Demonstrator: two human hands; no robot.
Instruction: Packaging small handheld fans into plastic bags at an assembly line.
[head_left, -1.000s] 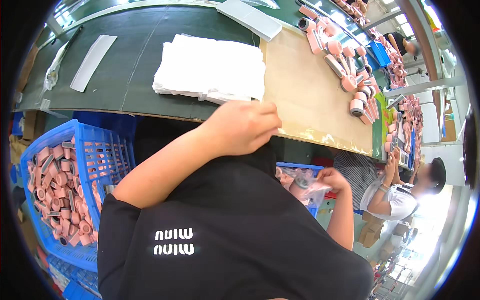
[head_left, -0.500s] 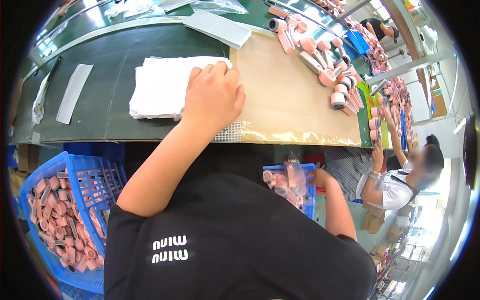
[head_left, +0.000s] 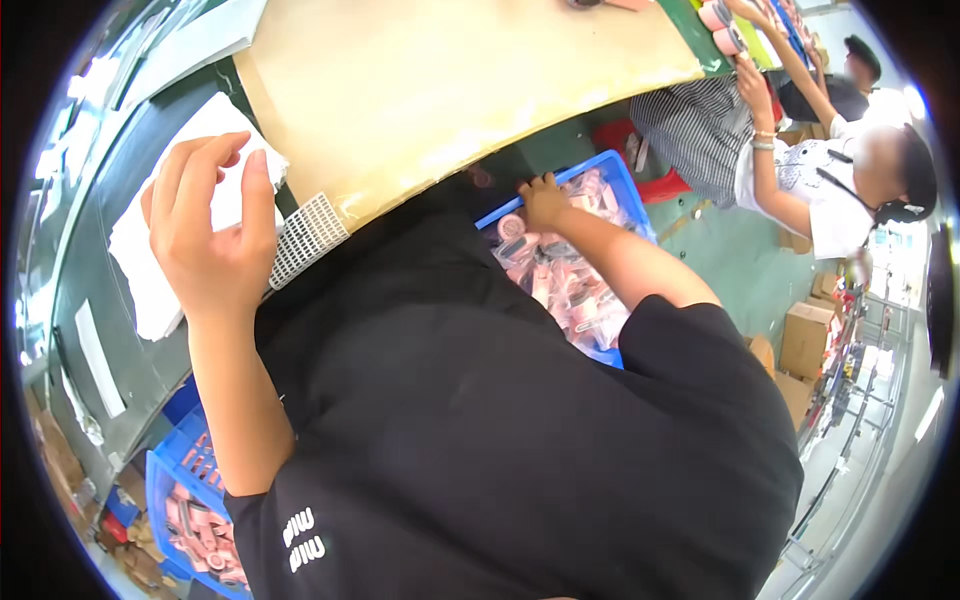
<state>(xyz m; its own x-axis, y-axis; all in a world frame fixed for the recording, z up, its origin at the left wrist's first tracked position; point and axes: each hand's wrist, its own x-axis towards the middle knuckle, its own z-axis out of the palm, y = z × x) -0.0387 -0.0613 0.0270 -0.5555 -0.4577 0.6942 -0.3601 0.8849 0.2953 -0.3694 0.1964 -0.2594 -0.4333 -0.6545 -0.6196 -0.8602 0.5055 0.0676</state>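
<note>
My left hand (head_left: 215, 225) hovers over a stack of thin white sheets (head_left: 150, 245) at the table's left. Its fingers are curled but apart from the thumb, with nothing between them. Lower right, my right hand (head_left: 546, 203) rests across the far rim of a blue plastic crate (head_left: 632, 190), its fingers bent over the edge. Inside this crate lie pink round-headed devices in clear bags (head_left: 560, 290), several of them under my right forearm. The undersides of my right fingers are hidden.
A tan board (head_left: 450, 90) covers part of the green table. White mesh (head_left: 308, 240) edges it. Another blue crate (head_left: 175, 455) of pink parts stands lower left. At right, a co-worker (head_left: 800, 190) handles pink parts (head_left: 728, 38). Cardboard boxes (head_left: 806, 338) stand beyond.
The view has swung to the right, bringing more of the right crate into sight. My left hand has lifted and its fingers have spread. My right hand has shifted to the crate's far rim.
</note>
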